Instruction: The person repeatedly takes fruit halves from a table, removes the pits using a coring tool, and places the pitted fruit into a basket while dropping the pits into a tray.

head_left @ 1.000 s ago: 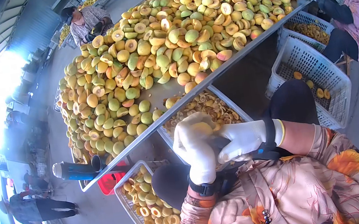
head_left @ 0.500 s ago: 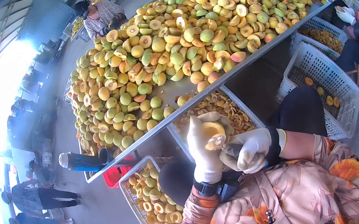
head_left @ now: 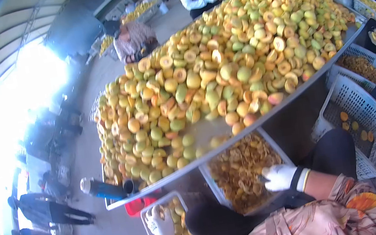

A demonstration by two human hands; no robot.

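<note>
My left hand [head_left: 159,225], in a white glove, is over the lower-left crate [head_left: 148,230] of fruit halves [head_left: 179,227]. Its fingers curl around what looks like a fruit half at its fingertips. My right hand [head_left: 279,177], also gloved, is above the crate [head_left: 269,140] of brown and yellow fruit scraps [head_left: 239,168]. Its fingers are closed around something small and dark that is mostly hidden. Beyond both hands, a big heap of halved yellow-green fruit [head_left: 211,80] covers the metal-edged table [head_left: 247,122].
A blue bottle [head_left: 104,188] and a dark cup [head_left: 129,186] stand at the table's left corner, above a red container [head_left: 139,205]. At right is a white crate [head_left: 365,113] with several halves. People work across the table and at the right edge.
My hands have separated. The left, earlier holding a cut fruit before my body, has moved left to the crate of halves; the right is now over the scraps. The view has shifted.
</note>
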